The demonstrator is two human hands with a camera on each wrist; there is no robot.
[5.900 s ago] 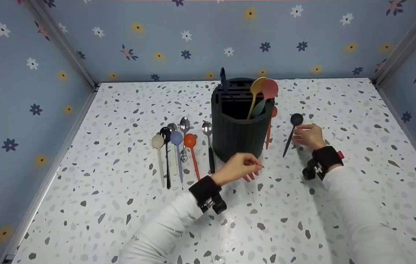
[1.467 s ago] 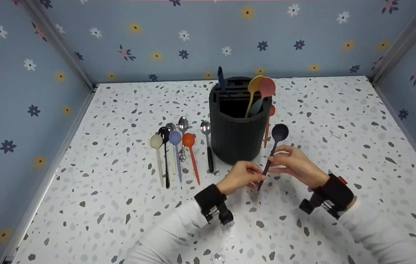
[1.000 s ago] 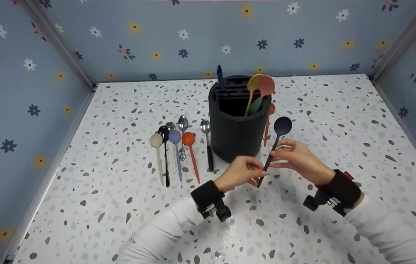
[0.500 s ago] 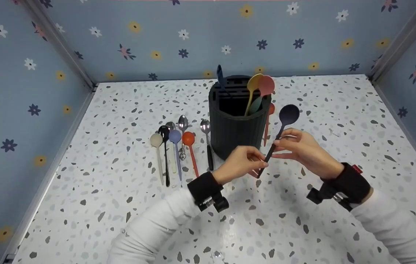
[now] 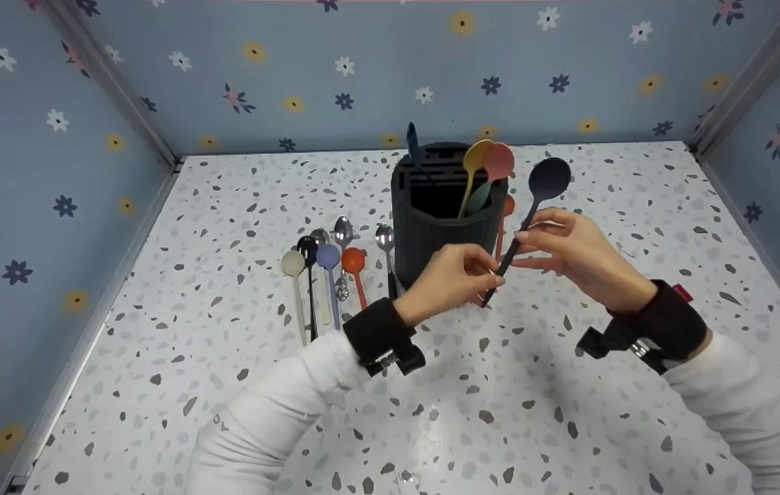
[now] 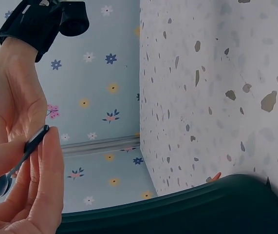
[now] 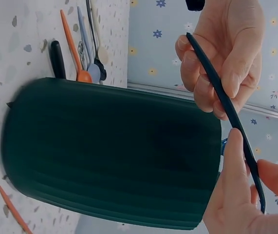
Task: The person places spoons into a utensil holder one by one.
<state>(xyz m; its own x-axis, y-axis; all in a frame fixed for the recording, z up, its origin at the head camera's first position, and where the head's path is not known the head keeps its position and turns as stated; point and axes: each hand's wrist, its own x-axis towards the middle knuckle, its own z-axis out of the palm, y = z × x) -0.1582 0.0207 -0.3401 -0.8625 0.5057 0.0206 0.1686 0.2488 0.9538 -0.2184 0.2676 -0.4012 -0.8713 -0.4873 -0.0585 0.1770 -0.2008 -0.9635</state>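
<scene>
Both hands hold a black spoon (image 5: 549, 180) in the air just right of the black utensil holder (image 5: 417, 240), bowl up and handle slanting down to the left. My right hand (image 5: 586, 254) pinches the upper handle below the bowl. Lower down, my left hand (image 5: 448, 282) pinches the handle near its end; the right wrist view shows the thumb and fingers of that left hand (image 7: 226, 44) on either side of it. In the holder stand a yellow spoon (image 5: 476, 158), a pink spoon (image 5: 499, 161), a green one (image 5: 479, 198) and a dark blue utensil (image 5: 413, 141).
Left of the holder lie several spoons, among them a beige one (image 5: 293, 262), a purple one (image 5: 328, 256), an orange one (image 5: 353, 260) and a metal one (image 5: 384, 237). Another orange spoon (image 5: 508, 205) is partly hidden at the holder's right. Patterned walls enclose the speckled table.
Earlier the black spoon was at the table's right by my right hand, with my left hand apart. Both hands now hold it, and over the last second they have raised it.
</scene>
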